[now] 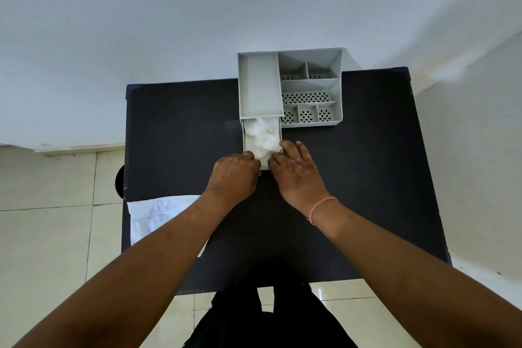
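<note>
A grey plastic organizer (pixel 260 85) stands at the far edge of a dark table (pixel 367 164). Its drawer (pixel 244 138) is pulled out toward me and holds crumpled white material (pixel 261 135). My left hand (pixel 234 175) is at the drawer's near left corner, fingers curled round its front edge. My right hand (pixel 296 172) lies at the near right corner with fingers fairly straight, their tips resting on the drawer's right rim and the white material. The drawer's front face is hidden behind both hands.
The organizer's right half has several open compartments with perforated floors (pixel 306 97), all bare. A white printed plastic bag (pixel 158 217) lies on the table's near left edge under my left forearm. A wall rises just behind the table, with tiled floor around it.
</note>
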`<state>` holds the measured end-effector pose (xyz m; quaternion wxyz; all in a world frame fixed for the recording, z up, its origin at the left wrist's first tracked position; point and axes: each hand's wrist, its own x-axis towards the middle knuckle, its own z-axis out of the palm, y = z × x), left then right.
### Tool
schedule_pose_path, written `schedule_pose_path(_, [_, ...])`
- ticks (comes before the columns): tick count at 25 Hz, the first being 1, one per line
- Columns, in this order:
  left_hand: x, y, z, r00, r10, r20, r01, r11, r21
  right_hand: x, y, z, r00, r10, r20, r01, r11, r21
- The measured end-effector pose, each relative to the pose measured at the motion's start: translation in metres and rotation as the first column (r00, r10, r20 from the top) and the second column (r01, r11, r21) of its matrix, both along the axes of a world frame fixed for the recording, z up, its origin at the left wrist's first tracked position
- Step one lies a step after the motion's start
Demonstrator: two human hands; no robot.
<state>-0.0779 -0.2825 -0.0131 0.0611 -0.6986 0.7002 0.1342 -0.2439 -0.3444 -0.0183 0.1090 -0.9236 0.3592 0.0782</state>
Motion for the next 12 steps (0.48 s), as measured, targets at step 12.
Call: schedule_pose_path(12, [0.005, -0.012, 0.004, 0.998, -0.025, 0.054, 0.021, 0.996, 0.087, 0.006, -0.013, 0.003, 0.992, -0.003, -0.128, 0.007, 1.0, 0.03])
